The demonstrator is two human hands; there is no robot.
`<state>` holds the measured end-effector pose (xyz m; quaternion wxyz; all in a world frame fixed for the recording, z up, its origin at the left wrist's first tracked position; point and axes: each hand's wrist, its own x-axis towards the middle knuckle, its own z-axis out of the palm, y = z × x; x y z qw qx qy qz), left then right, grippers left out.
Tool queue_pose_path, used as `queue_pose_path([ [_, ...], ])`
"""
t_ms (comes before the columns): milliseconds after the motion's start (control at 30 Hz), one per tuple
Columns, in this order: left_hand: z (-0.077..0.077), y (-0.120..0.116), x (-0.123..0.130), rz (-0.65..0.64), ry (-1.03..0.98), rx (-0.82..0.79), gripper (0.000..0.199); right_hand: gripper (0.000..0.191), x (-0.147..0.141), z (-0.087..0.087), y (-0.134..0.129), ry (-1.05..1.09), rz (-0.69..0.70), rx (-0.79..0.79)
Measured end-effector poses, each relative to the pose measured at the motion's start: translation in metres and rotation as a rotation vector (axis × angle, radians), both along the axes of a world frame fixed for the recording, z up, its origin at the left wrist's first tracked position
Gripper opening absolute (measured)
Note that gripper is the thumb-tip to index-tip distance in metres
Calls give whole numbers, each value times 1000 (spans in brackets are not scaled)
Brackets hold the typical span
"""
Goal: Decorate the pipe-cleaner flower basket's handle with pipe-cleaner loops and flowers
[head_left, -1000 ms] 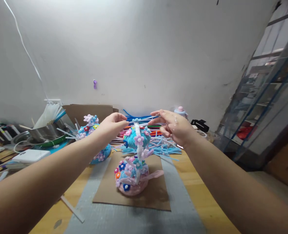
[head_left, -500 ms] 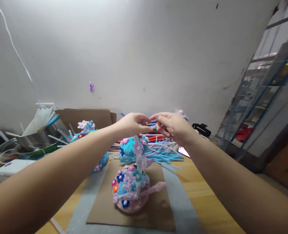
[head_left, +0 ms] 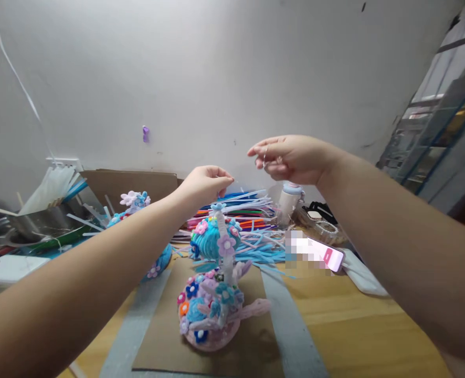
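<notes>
My left hand (head_left: 209, 184) is held above the craft piece, thumb and forefinger pinched together; anything between them is too small to make out. Higher up and to the right, my right hand (head_left: 282, 157) has its fingers bent and drawn together, with a thin pale strand (head_left: 264, 157) across them. What its fingertips hold, if anything, is unclear. Below stands a fuzzy pipe-cleaner craft piece: a pink round base (head_left: 212, 341) covered in small flowers, a white post (head_left: 227, 265) with a lilac flower (head_left: 226, 245), and a blue dome (head_left: 209, 244) at the top.
The piece stands on a cardboard sheet (head_left: 157, 336) over a grey mat (head_left: 118, 341). Loose pipe cleaners (head_left: 256, 247) lie behind it. A second flowered piece (head_left: 134, 202) is partly behind my left arm. At right are a bottle (head_left: 289, 202) and a lit phone (head_left: 323, 254).
My hands, close together before, are now apart. The right one has risen up and right; the left stays low over the piece. The phone and bottle show more fully.
</notes>
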<state>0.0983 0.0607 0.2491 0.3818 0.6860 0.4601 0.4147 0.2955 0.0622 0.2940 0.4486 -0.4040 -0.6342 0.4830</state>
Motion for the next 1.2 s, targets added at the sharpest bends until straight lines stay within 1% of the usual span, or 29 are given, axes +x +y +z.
queue_pose_path([
  [100, 6, -2, -7, 10, -54, 79, 9, 30, -14, 28, 7, 194, 52, -102],
  [167, 10, -2, -10, 38, -87, 155, 9, 35, -28, 47, 12, 305, 43, -133],
  [233, 13, 0, -14, 70, -163, 183, 10, 45, -45, 62, 16, 413, 29, -169],
  [267, 15, 1, -16, 80, -227, 169, 12, 49, -54, 68, 18, 459, 33, -175],
  [300, 16, 2, -19, 80, -308, 135, 15, 49, -63, 73, 20, 492, 41, -172],
  [400, 21, 5, -30, 39, -606, -31, 21, 39, -91, 78, 22, 524, 71, -131],
  [467, 24, 6, -41, 44, -803, -121, 23, 36, -110, 74, 22, 423, 77, -64],
  [500, 25, 6, -48, 56, -875, -151, 24, 34, -119, 71, 20, 342, 82, -30],
  [533, 25, 6, -55, 62, -927, -171, 25, 32, -128, 67, 19, 213, 80, 33],
  [567, 25, 5, -63, 54, -961, -184, 27, 29, -136, 62, 17, 49, 75, 124],
  [633, 23, 2, -77, -17, -991, -214, 33, 22, -151, 50, 15, -256, 59, 321],
  [667, 22, -1, -83, -68, -1009, -227, 36, 18, -158, 44, 15, -365, 60, 415],
  [733, 18, -9, -95, -175, -1060, -262, 42, 15, -169, 31, 16, -594, 78, 655],
  [800, 14, -17, -107, -263, -1100, -331, 43, 13, -175, 20, 18, -795, 111, 878],
  [833, 12, -19, -114, -275, -1109, -373, 43, 12, -177, 15, 18, -893, 126, 968],
  [867, 10, -21, -121, -273, -1111, -418, 42, 14, -177, 12, 18, -954, 142, 1009],
  [933, 6, -23, -139, -254, -1108, -449, 42, 24, -170, 7, 15, -933, 174, 946],
  [1000, 3, -22, -157, -254, -1115, -395, 42, 32, -156, 2, 10, -851, 215, 834],
  [1033, 1, -23, -166, -265, -1116, -358, 42, 32, -146, -2, 8, -831, 237, 787],
  [1100, 0, -25, -179, -265, -1104, -298, 40, 27, -123, -13, 4, -900, 336, 717],
  [1167, 0, -29, -187, -234, -1085, -270, 39, 22, -100, -28, 2, -953, 421, 700],
  [1200, 0, -32, -189, -213, -1075, -262, 39, 22, -90, -37, 2, -961, 440, 708],
])
